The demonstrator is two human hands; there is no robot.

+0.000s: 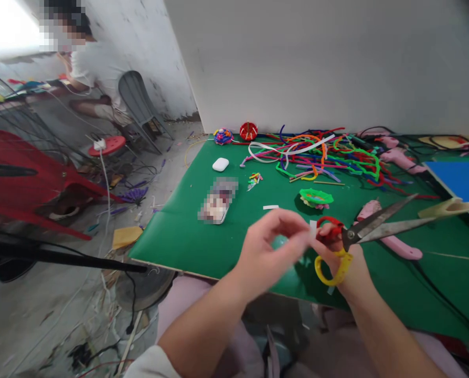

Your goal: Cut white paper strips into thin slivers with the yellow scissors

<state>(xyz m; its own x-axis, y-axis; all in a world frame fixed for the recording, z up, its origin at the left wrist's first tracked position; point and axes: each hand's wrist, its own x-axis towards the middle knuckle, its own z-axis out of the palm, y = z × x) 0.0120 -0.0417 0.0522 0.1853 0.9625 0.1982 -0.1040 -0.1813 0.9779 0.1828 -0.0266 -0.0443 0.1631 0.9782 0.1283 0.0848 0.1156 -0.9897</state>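
Over the front of the green table, my left hand (272,247) pinches a short white strip (312,230) between thumb and fingertips. My right hand (348,268) is right beside it, its fingers through the handles of a pair of scissors (347,239) with one red and one yellow loop. The blades are apart and point to the right. Behind my hands lies a green flower-shaped piece (316,197) with a paler underside. Another small white strip (270,207) rests on the table. A pink glue gun (400,244) lies to the right, partly behind the scissors.
Coloured pipe cleaners (317,152) are heaped at the back of the green table (171,226). Left of them are a phone (219,202), a white earphone case (221,164) and two round ornaments, one red (248,131). A person (100,79) sits at the far left near a red chair (30,184).
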